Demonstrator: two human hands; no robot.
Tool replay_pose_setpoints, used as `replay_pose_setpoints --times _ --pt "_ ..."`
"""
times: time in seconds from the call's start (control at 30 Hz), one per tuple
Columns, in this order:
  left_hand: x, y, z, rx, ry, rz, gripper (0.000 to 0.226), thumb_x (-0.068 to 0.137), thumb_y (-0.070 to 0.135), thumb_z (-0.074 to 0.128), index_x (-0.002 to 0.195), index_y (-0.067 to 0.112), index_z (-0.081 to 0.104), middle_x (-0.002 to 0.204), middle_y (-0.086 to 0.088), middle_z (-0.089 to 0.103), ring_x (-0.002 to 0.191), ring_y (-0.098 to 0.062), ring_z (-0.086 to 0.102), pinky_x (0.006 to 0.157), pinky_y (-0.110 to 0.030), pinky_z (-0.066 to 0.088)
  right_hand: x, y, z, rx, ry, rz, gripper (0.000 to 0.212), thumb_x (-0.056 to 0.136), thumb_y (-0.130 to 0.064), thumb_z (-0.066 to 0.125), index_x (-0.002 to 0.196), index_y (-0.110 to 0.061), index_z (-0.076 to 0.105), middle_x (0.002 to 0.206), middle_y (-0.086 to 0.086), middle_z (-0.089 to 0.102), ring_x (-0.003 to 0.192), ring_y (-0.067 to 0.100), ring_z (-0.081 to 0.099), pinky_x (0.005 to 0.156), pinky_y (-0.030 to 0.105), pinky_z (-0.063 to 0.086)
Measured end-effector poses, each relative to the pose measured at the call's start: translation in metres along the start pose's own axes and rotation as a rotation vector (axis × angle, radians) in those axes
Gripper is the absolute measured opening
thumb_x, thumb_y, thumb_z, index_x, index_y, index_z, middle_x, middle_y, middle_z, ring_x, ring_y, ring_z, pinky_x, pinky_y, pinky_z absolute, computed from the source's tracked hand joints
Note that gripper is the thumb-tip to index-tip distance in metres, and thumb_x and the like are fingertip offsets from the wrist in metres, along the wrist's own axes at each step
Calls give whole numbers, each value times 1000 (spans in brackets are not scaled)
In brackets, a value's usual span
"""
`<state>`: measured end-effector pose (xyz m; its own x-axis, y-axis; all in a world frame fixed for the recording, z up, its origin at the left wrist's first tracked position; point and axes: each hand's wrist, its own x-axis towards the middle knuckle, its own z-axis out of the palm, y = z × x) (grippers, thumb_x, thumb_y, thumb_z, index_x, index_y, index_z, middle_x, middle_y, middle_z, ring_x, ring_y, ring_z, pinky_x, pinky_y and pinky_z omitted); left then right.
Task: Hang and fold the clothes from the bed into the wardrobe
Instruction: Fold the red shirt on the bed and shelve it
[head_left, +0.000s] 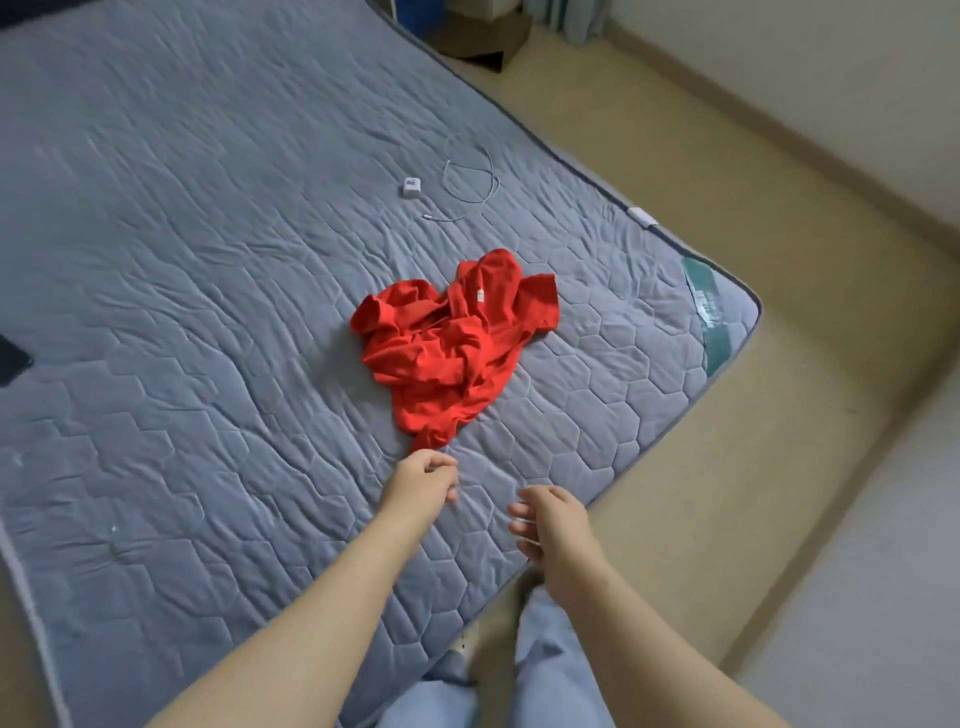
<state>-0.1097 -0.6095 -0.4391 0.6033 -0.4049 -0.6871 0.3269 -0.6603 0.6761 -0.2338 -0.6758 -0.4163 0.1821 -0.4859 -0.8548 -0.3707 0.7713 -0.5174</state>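
— Grey-blue quilting takes up most of what I see from here: the bed (182, 260) fills the left and middle, its cover stitched in six-sided cells and wrinkled towards the centre.

— And around it?

— Beige floor (727, 364) runs along its right side and near edge. At the bed's right-hand corner a teal patch (704, 312) shows where the cover stops.

— Where are the clothes?

— Only one piece is in sight. A red top (452, 343) lies crumpled on the cover, nearer that corner than the middle, with a narrow tip trailing towards the person.

— The person?

— Standing at the near edge in pale blue trousers (550, 665), both bare arms stretched out over the quilting.

— What are the hands doing?

— The left hand (422, 477) sits right at the top's trailing tip, fingers loosely curled and blurred. Cloth and knuckles meet, but I cannot tell whether it has hold of anything. The right hand (553, 519) hangs just beside it, apart from the top, fingers half bent and spread, gripping nothing.

— Anything smaller?

— Beyond the top a thin white cable (470, 171) lies in a loose loop on the cover, with a little white plug (410, 186) just to its left. Smallest of all, a white label (480, 295) shows on the red cloth.
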Motion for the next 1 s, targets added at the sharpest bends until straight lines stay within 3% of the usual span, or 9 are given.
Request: replay_pose_setpoints --times 0.2,0.4,0.53,0.63,0.7,0.77,0.83,0.93,1.0 --pt "71 6 28 -54 124 -142 20 88 14 50 74 25 58 68 1 63 73 -20 60 68 -28 41 81 -46 1 -219 -70 74 11 90 -5 47 81 -11 51 67 4 52 52 14 43 50 22 31" --pt "154 -10 66 -51 222 -260 14 86 12 51 83 18 63 72 -1 63 74 -22 61 63 -26 39 180 -76 23 -446 -171 104 10 89 -9 48 80 -13 50 69 2 56 53 14 47 51 21 35" --pt "211 -21 78 241 296 -161 22 82 12 59 102 21 64 116 -3 61 105 -20 56 83 -24 37 247 -86 43 -517 -186 82 15 90 -8 46 76 -15 48 69 2 53 53 14 46 49 22 35" --pt "249 -32 86 426 198 21 50 80 17 64 128 24 52 147 -4 30 135 -22 29 107 -26 23 288 -82 48 -560 -189 79 13 90 -9 45 78 -15 48 73 1 53 57 14 49 54 24 37" --pt "271 -46 93 580 118 30 63 81 28 64 138 32 37 154 0 10 141 -23 14 112 -34 19 311 -77 49 -576 -187 85 9 90 -10 45 83 -14 49 75 1 52 59 14 50 56 24 38" --pt "288 -61 98 827 57 2 69 86 28 58 144 35 21 155 0 0 139 -28 17 109 -40 24 331 -75 50 -591 -165 77 6 91 -11 46 87 -13 50 75 1 52 59 14 50 56 24 40" --pt "298 -72 103 1031 78 -12 67 90 14 48 146 35 16 153 -3 10 126 -32 38 97 -39 36 347 -71 48 -610 -147 63 7 90 -11 46 86 -15 50 76 1 52 59 14 51 57 25 41" --pt "292 -87 104 1048 83 12 55 90 6 38 139 30 33 130 -4 43 107 -30 52 76 -35 42 358 -68 45 -598 -108 73 14 91 -11 46 79 -17 50 75 0 52 58 14 49 54 24 40" --pt "274 -103 103 1078 54 78 44 87 8 38 126 27 46 117 -2 50 104 -28 56 68 -33 41 361 -67 44 -564 -75 89 14 93 -13 46 80 -17 49 76 1 52 57 15 48 54 24 39"
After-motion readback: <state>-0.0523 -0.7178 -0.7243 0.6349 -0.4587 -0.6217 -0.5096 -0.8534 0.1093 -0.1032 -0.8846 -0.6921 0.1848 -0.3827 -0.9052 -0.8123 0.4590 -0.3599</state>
